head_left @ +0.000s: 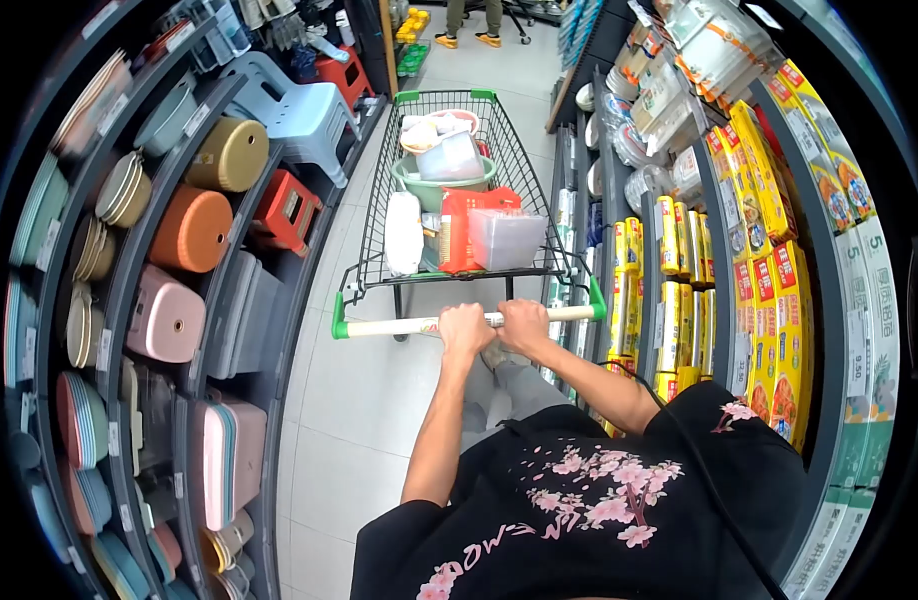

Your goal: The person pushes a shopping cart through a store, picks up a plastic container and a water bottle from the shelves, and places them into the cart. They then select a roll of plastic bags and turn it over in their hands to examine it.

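Observation:
Both hands grip the pale handlebar [389,327] of a shopping cart, close together near its middle. My left hand [466,328] wraps around the bar. Just to its right, my right hand [524,325] is closed on the same bar. The cart [374,240] is a black wire basket with green corner pieces. Inside it lie a red package [461,232], a clear plastic box [509,238], a white package [403,235] and a pale green basin [429,190]. A translucent white container [451,158] and a pink-rimmed bowl [466,118] rest in or above the basin.
Shelves on the left hold stacked basins, an orange stool [190,228], a pink stool [165,313] and a light blue chair [304,115]. Yellow boxes [774,330] and rolls fill the right shelves. Ahead, a person's legs [474,18] stand at the aisle's far end.

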Motion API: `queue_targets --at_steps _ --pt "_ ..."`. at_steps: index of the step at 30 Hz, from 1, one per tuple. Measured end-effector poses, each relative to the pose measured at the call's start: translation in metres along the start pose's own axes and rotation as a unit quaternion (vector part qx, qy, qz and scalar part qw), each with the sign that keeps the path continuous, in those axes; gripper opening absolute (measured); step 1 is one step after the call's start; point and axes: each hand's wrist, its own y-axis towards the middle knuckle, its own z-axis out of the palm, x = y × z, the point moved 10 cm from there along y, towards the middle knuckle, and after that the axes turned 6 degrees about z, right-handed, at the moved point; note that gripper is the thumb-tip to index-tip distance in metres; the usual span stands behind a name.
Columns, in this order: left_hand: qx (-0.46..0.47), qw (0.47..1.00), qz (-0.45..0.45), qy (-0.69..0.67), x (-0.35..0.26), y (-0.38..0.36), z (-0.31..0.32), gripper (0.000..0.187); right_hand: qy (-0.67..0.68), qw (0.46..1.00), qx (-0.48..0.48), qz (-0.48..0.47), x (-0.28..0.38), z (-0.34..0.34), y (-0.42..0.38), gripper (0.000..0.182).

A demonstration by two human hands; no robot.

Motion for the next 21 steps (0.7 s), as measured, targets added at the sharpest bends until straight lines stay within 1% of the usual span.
queue_targets --at_steps 1,3,7,9,14,16,20,21 --pt "-0.004 1.0 -0.005 0.0 0.0 -0.002 -0.001 0.024 0.0 1.0 0.0 -0.007 0.001 -0.001 0.0 0.012" --pt "-0.001 1.0 -0.02 0.001 0.0 -0.008 -0.001 0.023 0.006 0.999 0.031 -0.011 0.001 0.001 -0.003 0.013" --pt "-0.029 0.998 -0.049 -0.012 0.0 -0.02 -0.003 0.024 0.012 0.998 0.04 -0.044 0.007 -0.004 -0.007 0.013" --pt "-0.022 0.997 -0.072 -0.008 0.0 -0.025 -0.001 0.025 0.015 0.996 0.047 -0.068 0.009 -0.003 -0.009 0.013" --pt "-0.02 0.992 -0.122 -0.013 -0.001 -0.033 0.0 0.025 0.052 0.992 0.044 -0.105 0.007 -0.003 -0.008 0.012" --pt "-0.037 0.99 -0.134 -0.005 -0.003 -0.035 -0.002 0.025 0.073 0.989 0.041 -0.126 0.006 -0.001 -0.007 0.01" --pt "-0.018 0.983 -0.183 -0.007 0.0 -0.039 0.001 0.023 0.075 0.983 0.069 -0.154 0.008 0.004 -0.003 0.01" --pt "-0.021 0.982 -0.19 -0.011 0.001 -0.039 0.001 0.023 0.093 0.982 0.051 -0.158 0.007 0.002 -0.002 0.009"
